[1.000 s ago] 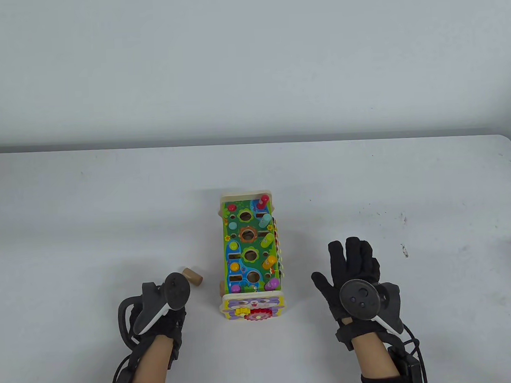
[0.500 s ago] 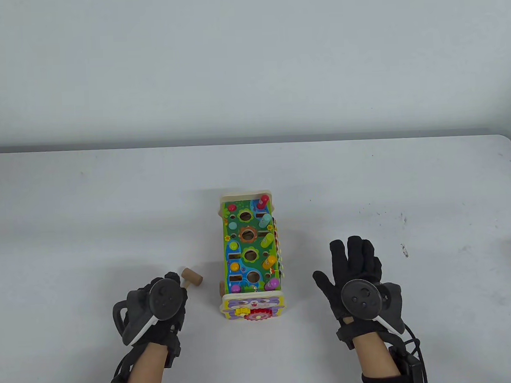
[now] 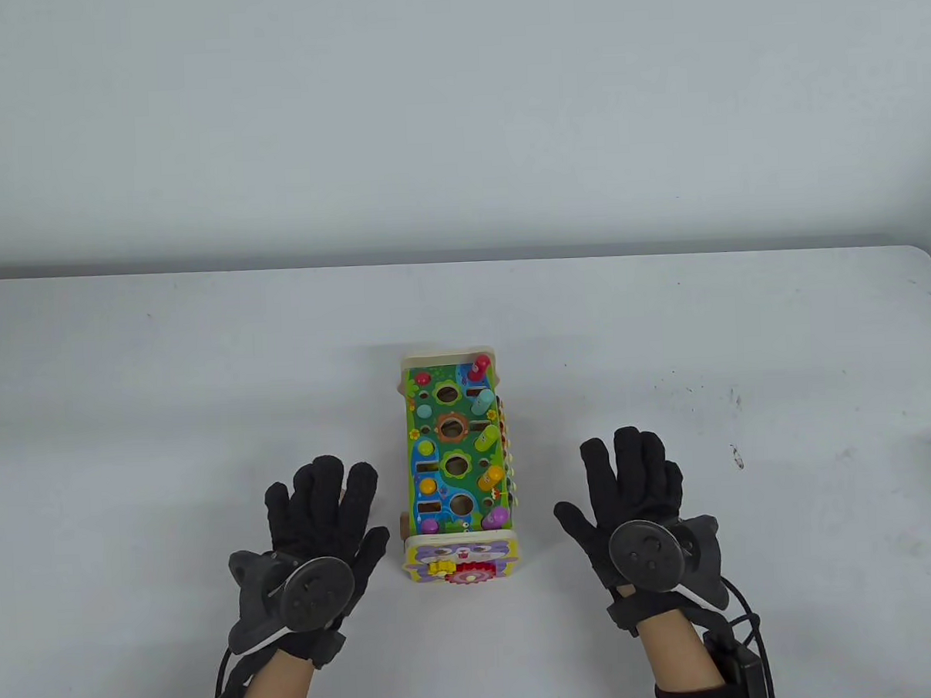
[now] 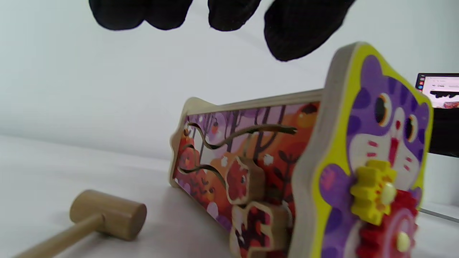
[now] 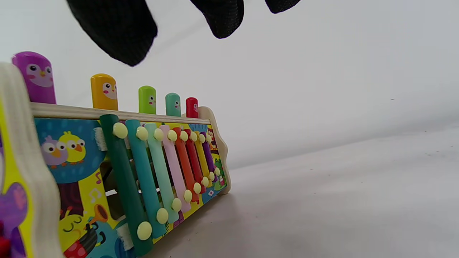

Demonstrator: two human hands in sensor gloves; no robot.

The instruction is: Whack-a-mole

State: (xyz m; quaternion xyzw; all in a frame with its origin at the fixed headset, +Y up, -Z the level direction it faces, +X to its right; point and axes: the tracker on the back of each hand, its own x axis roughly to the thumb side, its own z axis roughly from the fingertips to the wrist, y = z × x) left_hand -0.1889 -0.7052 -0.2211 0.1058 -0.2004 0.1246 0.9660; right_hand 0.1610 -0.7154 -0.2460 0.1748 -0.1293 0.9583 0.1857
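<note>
The colourful wooden whack-a-mole box stands mid-table, its cat face towards me. Its right row of pegs stands up: purple, orange, green, teal and red. The left row sits low. The wooden hammer lies on the table left of the box; in the table view my left hand hides it. My left hand is open, palm down, fingers spread above the hammer, apart from it in the left wrist view. My right hand is open and empty, right of the box.
The box's right side carries a xylophone; its left side has a purple and orange slider panel. A grey wall rises behind the table's far edge. A screen shows at the far right in the left wrist view.
My left hand, curled beside the hammer before, has turned palm down, spread its fingers and moved forward over the hammer. My right hand has shifted slightly left.
</note>
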